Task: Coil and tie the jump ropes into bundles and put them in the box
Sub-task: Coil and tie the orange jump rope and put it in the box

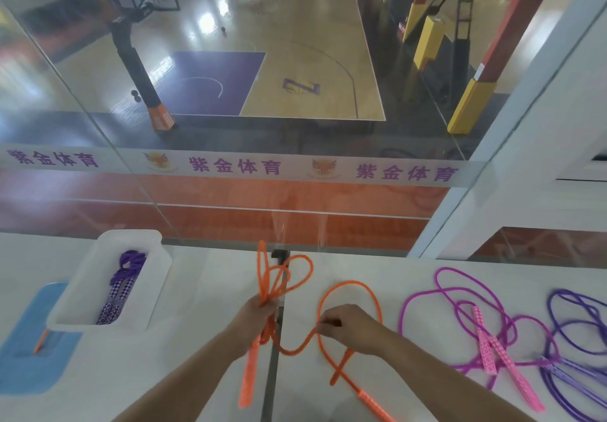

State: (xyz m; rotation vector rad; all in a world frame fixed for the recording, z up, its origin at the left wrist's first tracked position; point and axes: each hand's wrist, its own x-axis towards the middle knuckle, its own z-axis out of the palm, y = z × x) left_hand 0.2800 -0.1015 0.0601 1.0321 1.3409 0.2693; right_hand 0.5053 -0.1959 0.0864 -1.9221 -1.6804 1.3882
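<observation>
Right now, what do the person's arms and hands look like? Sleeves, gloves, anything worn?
Both forearms are bare as far as the frame shows: no sleeves in view. The left hand and right hand wear no gloves. No watch, band or ring is visible on either wrist or on the fingers that show.

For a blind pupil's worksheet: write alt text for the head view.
Left hand grips orange jump rope loops while right hand pinches its loose cord; a coiled purple rope lies in the white plastic box.
</observation>
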